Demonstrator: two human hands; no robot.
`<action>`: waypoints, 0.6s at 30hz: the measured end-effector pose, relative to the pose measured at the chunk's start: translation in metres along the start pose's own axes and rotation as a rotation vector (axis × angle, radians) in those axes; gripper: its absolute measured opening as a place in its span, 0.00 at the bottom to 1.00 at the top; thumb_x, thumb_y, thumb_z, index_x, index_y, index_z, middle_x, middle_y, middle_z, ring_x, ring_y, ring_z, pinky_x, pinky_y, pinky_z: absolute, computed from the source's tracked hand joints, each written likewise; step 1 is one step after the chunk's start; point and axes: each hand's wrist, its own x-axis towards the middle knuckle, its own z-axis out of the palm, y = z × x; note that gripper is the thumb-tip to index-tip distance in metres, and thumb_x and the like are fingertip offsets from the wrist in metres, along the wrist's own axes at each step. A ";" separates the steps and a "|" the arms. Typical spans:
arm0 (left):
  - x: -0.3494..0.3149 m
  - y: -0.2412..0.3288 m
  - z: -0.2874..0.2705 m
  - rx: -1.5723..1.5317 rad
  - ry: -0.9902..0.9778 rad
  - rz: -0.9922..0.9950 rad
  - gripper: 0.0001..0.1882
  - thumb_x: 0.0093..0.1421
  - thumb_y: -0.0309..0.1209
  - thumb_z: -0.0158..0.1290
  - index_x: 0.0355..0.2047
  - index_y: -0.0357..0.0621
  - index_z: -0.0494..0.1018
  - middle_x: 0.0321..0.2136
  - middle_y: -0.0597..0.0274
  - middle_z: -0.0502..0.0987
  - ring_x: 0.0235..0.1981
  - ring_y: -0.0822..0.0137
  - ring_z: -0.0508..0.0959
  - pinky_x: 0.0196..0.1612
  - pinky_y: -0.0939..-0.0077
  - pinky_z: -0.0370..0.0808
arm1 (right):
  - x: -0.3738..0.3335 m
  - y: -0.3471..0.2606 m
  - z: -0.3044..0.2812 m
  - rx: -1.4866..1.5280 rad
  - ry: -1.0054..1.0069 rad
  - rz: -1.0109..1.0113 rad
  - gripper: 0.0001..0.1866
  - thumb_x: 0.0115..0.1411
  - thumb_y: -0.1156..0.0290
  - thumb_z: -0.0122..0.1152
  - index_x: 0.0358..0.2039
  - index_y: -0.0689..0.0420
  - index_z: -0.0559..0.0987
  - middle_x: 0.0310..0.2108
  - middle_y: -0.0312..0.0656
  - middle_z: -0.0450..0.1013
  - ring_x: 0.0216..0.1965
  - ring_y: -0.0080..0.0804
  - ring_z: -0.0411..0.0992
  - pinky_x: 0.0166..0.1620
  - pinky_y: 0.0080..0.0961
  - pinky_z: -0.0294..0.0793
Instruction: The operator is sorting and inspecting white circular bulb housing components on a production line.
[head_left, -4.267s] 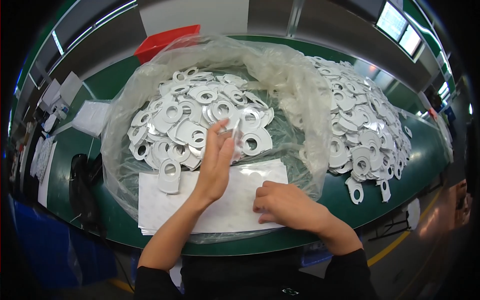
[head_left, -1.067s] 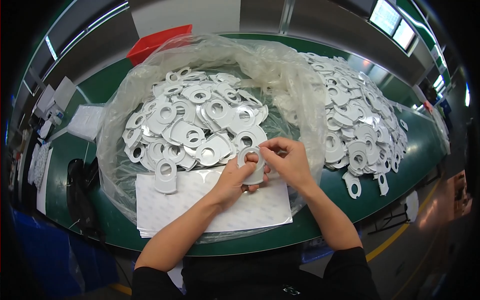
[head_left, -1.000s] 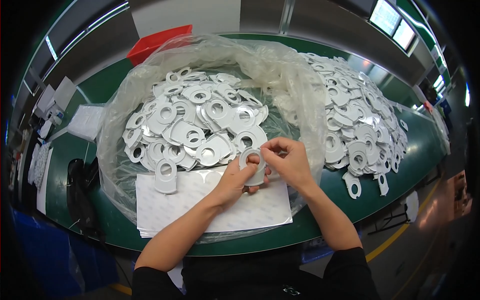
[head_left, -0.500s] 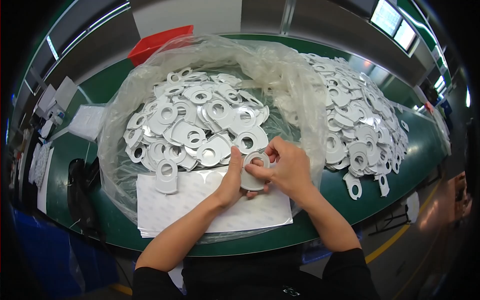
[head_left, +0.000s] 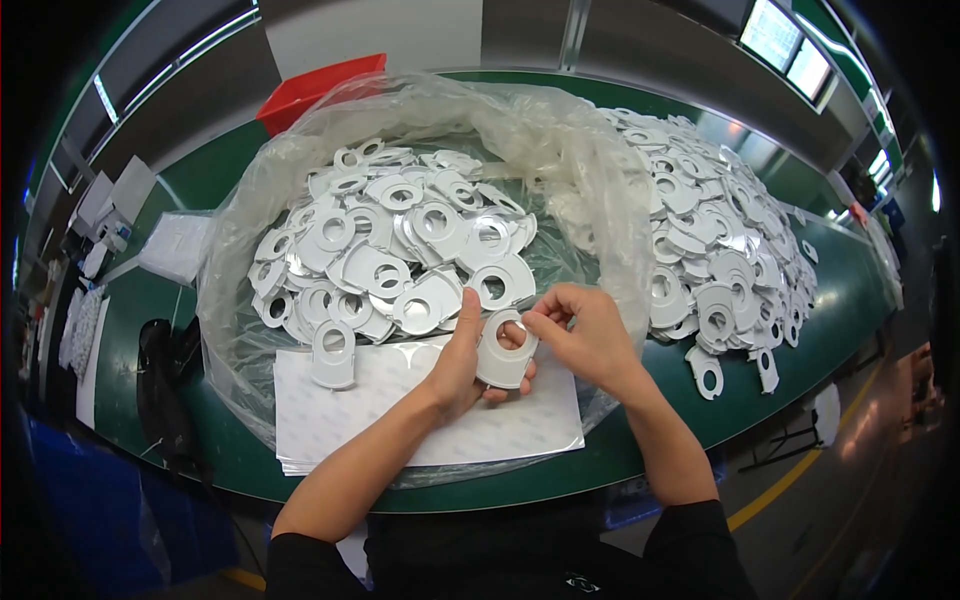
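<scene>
My left hand (head_left: 463, 360) holds a white flat plate with a round hole (head_left: 503, 351), thumb along its left edge and fingers under it. My right hand (head_left: 583, 332) pinches the plate's upper right rim with thumb and forefinger. Both hands hover over a stack of white sheets (head_left: 330, 410) lying at the near edge of the green table (head_left: 640, 455). Just beyond the hands lies a heap of the same holed plates (head_left: 390, 250) inside an open clear plastic bag (head_left: 545, 130).
A second heap of holed plates (head_left: 715, 230) covers the table to the right, with a few loose ones (head_left: 706, 367) near the edge. A red bin (head_left: 315, 85) stands at the back. Papers (head_left: 180, 245) and a black object (head_left: 160, 385) lie at the left.
My left hand took a plate from the heap and brought it over the sheets; my right hand rose from the sheets to meet it. In the last second both hands lowered slightly with it.
</scene>
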 end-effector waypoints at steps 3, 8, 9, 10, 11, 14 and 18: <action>-0.002 0.000 -0.002 0.019 -0.014 -0.011 0.42 0.55 0.71 0.16 0.31 0.45 0.64 0.22 0.56 0.73 0.20 0.68 0.75 0.12 0.84 0.56 | 0.001 0.000 0.005 -0.071 0.027 -0.021 0.10 0.53 0.69 0.62 0.26 0.65 0.77 0.22 0.42 0.76 0.22 0.23 0.72 0.27 0.20 0.70; -0.002 0.000 -0.002 0.062 -0.061 -0.026 0.41 0.56 0.70 0.18 0.33 0.46 0.64 0.25 0.57 0.74 0.24 0.69 0.75 0.16 0.83 0.62 | 0.006 0.018 0.006 0.111 -0.007 -0.107 0.10 0.55 0.68 0.60 0.26 0.65 0.77 0.20 0.37 0.73 0.20 0.19 0.67 0.24 0.18 0.66; -0.002 -0.001 0.001 0.078 -0.040 -0.003 0.42 0.57 0.69 0.18 0.39 0.44 0.65 0.29 0.56 0.74 0.29 0.67 0.76 0.20 0.80 0.66 | 0.007 0.022 0.002 0.114 -0.051 -0.125 0.09 0.55 0.69 0.60 0.27 0.64 0.77 0.19 0.33 0.71 0.20 0.15 0.64 0.22 0.15 0.63; -0.004 0.000 0.002 0.093 -0.017 0.020 0.43 0.58 0.68 0.18 0.45 0.42 0.65 0.33 0.55 0.75 0.33 0.65 0.76 0.24 0.76 0.71 | 0.008 0.017 -0.008 0.129 -0.089 -0.022 0.10 0.56 0.68 0.60 0.28 0.64 0.78 0.20 0.33 0.72 0.20 0.16 0.66 0.24 0.15 0.65; -0.011 0.007 0.007 0.060 -0.018 0.064 0.37 0.62 0.62 0.27 0.52 0.41 0.62 0.40 0.57 0.73 0.41 0.66 0.74 0.33 0.73 0.74 | 0.010 0.008 -0.020 0.145 -0.129 0.080 0.11 0.56 0.67 0.59 0.29 0.63 0.78 0.20 0.34 0.73 0.21 0.18 0.67 0.25 0.15 0.66; -0.013 0.022 -0.006 0.551 0.181 0.421 0.22 0.59 0.41 0.52 0.48 0.40 0.66 0.41 0.57 0.73 0.43 0.63 0.73 0.39 0.73 0.72 | 0.014 0.013 -0.053 0.674 0.325 0.118 0.08 0.60 0.66 0.56 0.33 0.56 0.77 0.23 0.31 0.71 0.23 0.16 0.67 0.26 0.11 0.65; -0.028 0.042 -0.016 1.563 0.638 0.878 0.22 0.48 0.33 0.61 0.42 0.39 0.70 0.41 0.50 0.71 0.43 0.51 0.69 0.47 0.63 0.66 | 0.021 0.035 -0.103 1.286 0.651 -0.233 0.12 0.63 0.68 0.53 0.42 0.62 0.71 0.39 0.41 0.71 0.42 0.28 0.71 0.46 0.18 0.72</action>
